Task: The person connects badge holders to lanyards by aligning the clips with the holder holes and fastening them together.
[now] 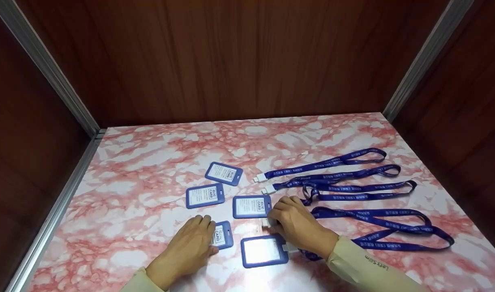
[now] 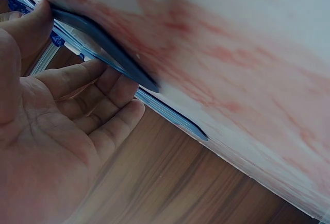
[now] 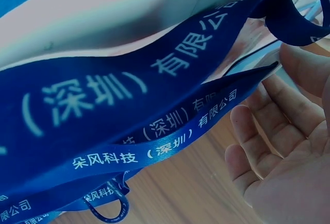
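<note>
My left hand grips a blue badge holder by its edges, thumb on the near side and fingers on the far side, covering its left part. In the left wrist view that holder lies between thumb and fingers, close to the tabletop. My right hand pinches the white clip of a blue lanyard, whose printed strap runs off beside the palm. Below the right hand a badge holder with a glossy face lies at another lanyard's white clip. Just above the pinched clip is another badge holder.
Two more blue badge holders, an upper one and a lower one, lie left of centre. Several looped blue lanyards spread to the right on the marbled table. Dark wood panels wall the back and sides.
</note>
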Tool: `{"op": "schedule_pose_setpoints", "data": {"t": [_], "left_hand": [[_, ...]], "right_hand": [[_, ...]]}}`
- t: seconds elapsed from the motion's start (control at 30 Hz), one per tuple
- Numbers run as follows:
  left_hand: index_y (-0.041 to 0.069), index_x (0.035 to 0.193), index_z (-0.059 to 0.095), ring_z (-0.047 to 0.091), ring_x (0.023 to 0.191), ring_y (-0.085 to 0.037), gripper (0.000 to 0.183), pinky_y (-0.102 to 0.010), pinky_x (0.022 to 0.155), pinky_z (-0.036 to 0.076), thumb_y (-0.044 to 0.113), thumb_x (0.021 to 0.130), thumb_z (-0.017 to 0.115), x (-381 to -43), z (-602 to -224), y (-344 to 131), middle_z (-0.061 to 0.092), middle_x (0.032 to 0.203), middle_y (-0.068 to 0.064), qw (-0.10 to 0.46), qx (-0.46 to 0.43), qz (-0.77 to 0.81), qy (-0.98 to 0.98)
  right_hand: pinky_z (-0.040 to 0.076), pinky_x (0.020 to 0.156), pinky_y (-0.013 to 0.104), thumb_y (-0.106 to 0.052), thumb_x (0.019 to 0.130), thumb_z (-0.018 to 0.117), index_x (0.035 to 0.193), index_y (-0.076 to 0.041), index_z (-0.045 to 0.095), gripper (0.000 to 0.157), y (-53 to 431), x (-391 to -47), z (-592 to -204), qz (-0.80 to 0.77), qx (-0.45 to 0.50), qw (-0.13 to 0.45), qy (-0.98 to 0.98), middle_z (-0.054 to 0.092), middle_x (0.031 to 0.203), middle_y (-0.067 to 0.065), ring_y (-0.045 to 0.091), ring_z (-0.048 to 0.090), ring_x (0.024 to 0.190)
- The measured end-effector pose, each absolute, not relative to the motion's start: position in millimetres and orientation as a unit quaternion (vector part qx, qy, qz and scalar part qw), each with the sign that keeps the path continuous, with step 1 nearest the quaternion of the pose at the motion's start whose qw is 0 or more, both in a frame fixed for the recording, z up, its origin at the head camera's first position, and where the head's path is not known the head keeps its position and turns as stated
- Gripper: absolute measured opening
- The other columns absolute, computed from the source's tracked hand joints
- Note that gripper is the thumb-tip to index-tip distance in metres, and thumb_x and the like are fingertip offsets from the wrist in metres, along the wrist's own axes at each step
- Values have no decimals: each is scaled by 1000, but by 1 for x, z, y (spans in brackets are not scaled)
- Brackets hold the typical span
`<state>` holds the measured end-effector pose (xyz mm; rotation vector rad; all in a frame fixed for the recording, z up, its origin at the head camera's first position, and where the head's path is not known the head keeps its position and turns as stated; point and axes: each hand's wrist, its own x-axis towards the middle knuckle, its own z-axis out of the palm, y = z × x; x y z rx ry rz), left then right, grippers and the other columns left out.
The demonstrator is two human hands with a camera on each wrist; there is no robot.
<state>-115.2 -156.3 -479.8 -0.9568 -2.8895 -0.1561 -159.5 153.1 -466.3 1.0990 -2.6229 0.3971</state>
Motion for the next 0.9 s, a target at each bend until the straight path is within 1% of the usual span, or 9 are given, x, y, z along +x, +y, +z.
{"op": "schedule_pose_setpoints", "data": {"t": [0.23, 0.47, 0.7, 0.9], "left_hand": [[-6, 125, 62, 55, 104, -28, 56, -47, 103, 45, 36, 90, 76, -116, -480, -156, 59, 111, -12, 46, -312, -46, -948], [-7, 126, 61, 55, 106, -29, 57, -48, 104, 45, 35, 91, 76, -116, -480, -156, 59, 113, -13, 37, -308, -49, -949], [-7, 126, 61, 55, 107, -30, 57, -48, 105, 45, 36, 91, 75, -116, -480, -156, 59, 114, -15, 40, -309, -43, -949], [-7, 127, 60, 55, 109, -30, 58, -48, 106, 44, 36, 91, 76, -115, -480, -155, 59, 114, -13, 39, -309, -41, -950]], "right_hand": [[43, 81, 37, -22, 82, 87, 87, -18, 73, 16, 150, -159, -467, 139, 383, 135, -903, 68, 85, -5, 17, 57, 87], [42, 80, 37, -22, 81, 88, 83, -18, 71, 17, 147, -159, -468, 140, 387, 136, -901, 66, 83, -5, 17, 57, 86], [42, 80, 37, -27, 84, 85, 86, -18, 74, 15, 145, -159, -468, 135, 385, 130, -904, 67, 84, -5, 17, 57, 86], [40, 79, 37, -28, 86, 84, 82, -19, 72, 16, 142, -159, -467, 134, 384, 132, -904, 66, 83, -6, 17, 55, 84]]}}
